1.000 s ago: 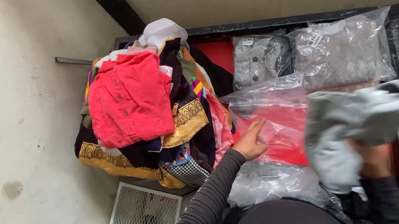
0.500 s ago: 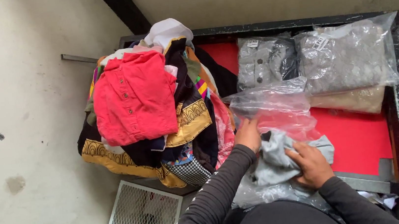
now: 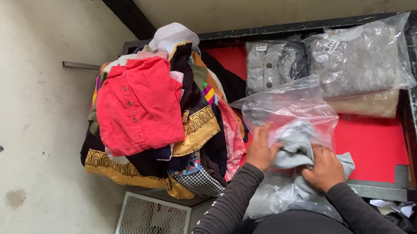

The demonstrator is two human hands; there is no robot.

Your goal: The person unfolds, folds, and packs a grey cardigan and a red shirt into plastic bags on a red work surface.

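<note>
My left hand (image 3: 260, 148) holds the mouth of a clear plastic bag (image 3: 290, 107) that lies on the red table top (image 3: 376, 140). My right hand (image 3: 323, 169) grips a folded grey garment (image 3: 296, 144), part of which sits inside the bag's opening. The garment's lower end hangs toward my lap over another clear bag (image 3: 274, 198). Dark long sleeves cover both of my arms.
A tall pile of mixed clothes (image 3: 167, 116) topped by a red shirt (image 3: 137, 106) fills the table's left end. Two packed clear bags (image 3: 272, 64) (image 3: 362, 59) lie at the back. A dark metal frame (image 3: 414, 111) edges the table. A white wire grille (image 3: 148, 231) stands below left.
The grey garment came down from the right, was folded small, and now goes into the clear bag. My left hand moved from the bag's side to its mouth.
</note>
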